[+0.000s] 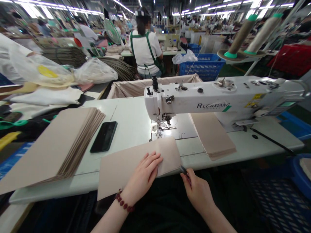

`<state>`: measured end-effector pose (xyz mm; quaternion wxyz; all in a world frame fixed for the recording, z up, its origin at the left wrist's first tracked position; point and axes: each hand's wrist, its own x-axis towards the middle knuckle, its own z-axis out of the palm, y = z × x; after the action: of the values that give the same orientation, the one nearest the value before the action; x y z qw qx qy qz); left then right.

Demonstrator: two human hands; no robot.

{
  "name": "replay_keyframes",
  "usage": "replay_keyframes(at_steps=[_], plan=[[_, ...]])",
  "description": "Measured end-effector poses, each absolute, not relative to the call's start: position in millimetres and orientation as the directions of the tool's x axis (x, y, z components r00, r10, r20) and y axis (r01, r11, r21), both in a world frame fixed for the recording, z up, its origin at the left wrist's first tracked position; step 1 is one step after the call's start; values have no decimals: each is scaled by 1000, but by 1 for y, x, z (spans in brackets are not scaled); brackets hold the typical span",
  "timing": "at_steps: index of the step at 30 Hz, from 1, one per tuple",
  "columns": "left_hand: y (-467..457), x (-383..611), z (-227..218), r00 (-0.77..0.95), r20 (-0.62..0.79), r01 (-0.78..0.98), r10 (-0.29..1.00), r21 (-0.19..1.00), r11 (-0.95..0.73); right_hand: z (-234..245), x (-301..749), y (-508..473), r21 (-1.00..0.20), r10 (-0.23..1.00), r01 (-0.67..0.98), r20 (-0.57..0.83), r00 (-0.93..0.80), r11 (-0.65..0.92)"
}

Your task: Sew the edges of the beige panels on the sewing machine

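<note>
Beige panel (121, 168) is lying under your flat left hand (145, 173), overhanging the table (131, 119); your right hand (197, 191) is pinching a dark tool (182, 169).

The table (128, 113) lies open between the phone (104, 136) and the needle head (155, 106) of the sewing machine, a bare strip running back to the cloth bin (131, 88). On the left, a fanned stack of beige sheets (55, 145) blocks the way. On the right, the machine arm (218, 98) bridges the table, and the low gap beneath it holds a smaller beige stack (211, 134). A beige piece (126, 166) covers the front edge, with the left hand (143, 176) flat on it. The right hand (196, 191) pinches a small dark tool (183, 170) at its corner. Farther right a black cable (269, 139) crosses bare table.
</note>
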<state>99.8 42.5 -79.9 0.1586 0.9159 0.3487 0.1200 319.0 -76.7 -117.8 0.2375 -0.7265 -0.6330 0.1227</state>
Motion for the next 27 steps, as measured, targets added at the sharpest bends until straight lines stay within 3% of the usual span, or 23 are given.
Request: replay_keyframes(at_steps=[10, 16, 19, 22, 24, 27], plan=[[42, 105, -83, 712, 106, 600, 694, 423, -679, -122, 315, -78, -524, 965, 844, 144, 219, -114], [40, 107, -80, 717, 92, 599, 691, 426, -678, -133, 317, -81, -609, 964, 784, 119, 239, -120], [46, 101, -79, 707, 94, 619, 701, 399, -677, -133, 323, -85, -694, 945, 703, 104, 311, -155], [60, 86, -81, 594, 119, 738, 796, 313, -598, -128, 329, -87, -719, 926, 676, 126, 355, -161], [72, 75, -83, 512, 117, 812, 851, 255, -524, -122, 330, -84, -694, 939, 710, 156, 307, -117], [87, 64, -81, 498, 80, 834, 864, 229, -502, -118, 330, -75, -578, 974, 816, 201, 104, 32]])
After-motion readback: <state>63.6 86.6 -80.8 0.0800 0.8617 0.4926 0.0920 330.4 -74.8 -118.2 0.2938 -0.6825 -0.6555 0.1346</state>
